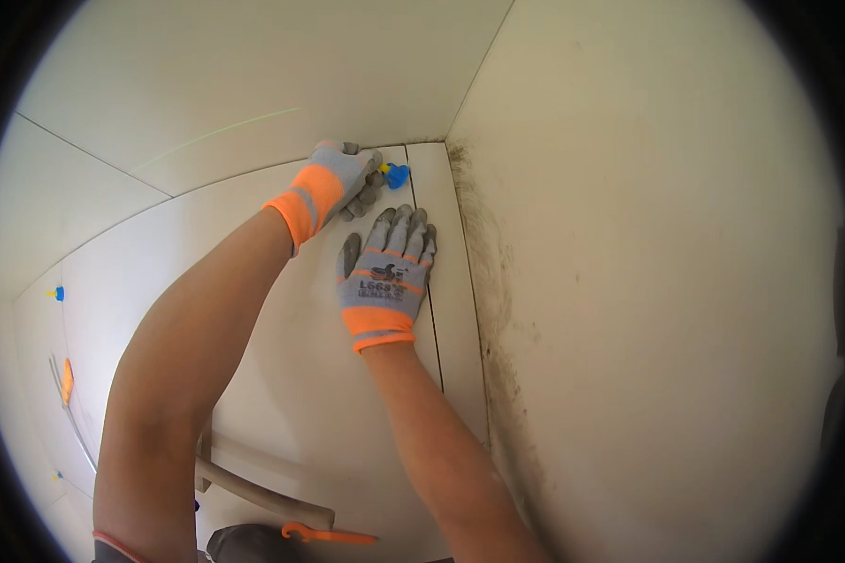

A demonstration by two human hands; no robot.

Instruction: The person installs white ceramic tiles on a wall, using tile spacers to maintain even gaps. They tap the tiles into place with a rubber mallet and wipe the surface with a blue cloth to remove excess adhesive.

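My left hand (340,180), in a grey glove with an orange cuff, has its fingers curled at the yellow end of a small blue-and-yellow tile-levelling clip (397,175). The clip sits by the narrow dark joint between a large pale tile (291,385) and a slim tile strip (456,310). Just below it, my gloved right hand (390,263) lies flat with fingers extended, pressing on the large tile and reaching over the joint. Nothing shows in the right hand. My left fingertips are partly hidden.
A pale wall (657,263) with dark smudges along its edge rises at right. At far left are another blue-and-yellow clip (58,294) and an orange-handled tool (67,382). A curved bar (268,493) and an orange hooked tool (329,535) lie near the lower edge.
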